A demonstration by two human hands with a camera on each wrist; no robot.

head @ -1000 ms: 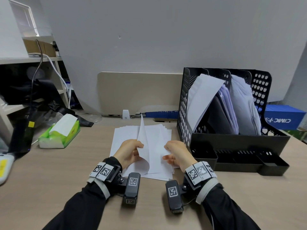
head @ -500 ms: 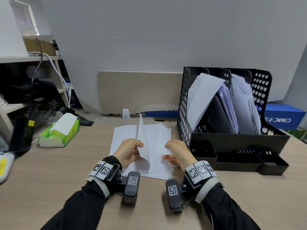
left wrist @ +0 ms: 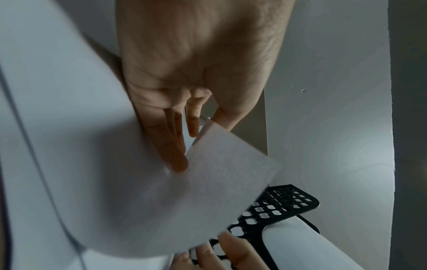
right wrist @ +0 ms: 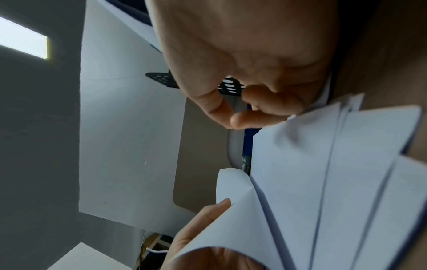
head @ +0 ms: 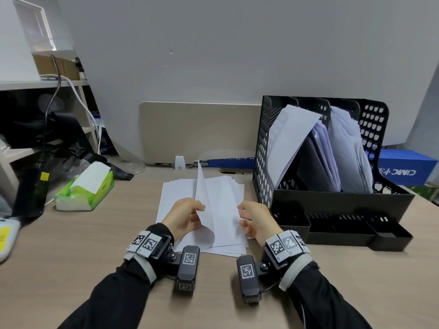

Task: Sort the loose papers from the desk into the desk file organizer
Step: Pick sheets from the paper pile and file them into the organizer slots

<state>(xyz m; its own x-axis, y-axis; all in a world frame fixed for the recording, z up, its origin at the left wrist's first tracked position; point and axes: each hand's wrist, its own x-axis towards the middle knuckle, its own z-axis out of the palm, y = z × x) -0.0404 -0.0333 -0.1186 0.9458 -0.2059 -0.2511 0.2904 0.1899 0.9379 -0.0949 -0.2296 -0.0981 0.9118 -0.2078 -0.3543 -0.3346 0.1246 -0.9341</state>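
A stack of loose white papers (head: 177, 193) lies fanned on the desk between my hands. My left hand (head: 187, 216) pinches the left edge of the top sheet (head: 205, 198), which stands curled upward; in the left wrist view the fingers (left wrist: 171, 146) lie straight behind the top sheet (left wrist: 208, 191). My right hand (head: 253, 219) has its fingers curled round the stack's right edge; in the right wrist view thumb and forefinger (right wrist: 221, 113) meet beside the paper corner (right wrist: 323, 146). The black mesh file organizer (head: 342, 200) stands to the right, with papers in its slots.
A green tissue pack (head: 85, 191) sits at the left. A beige divider panel (head: 199, 131) backs the desk. A blue box (head: 403, 167) lies behind the organizer. Shelves with cables (head: 35, 84) stand at the far left, and a white device (head: 4, 236) is at the left edge.
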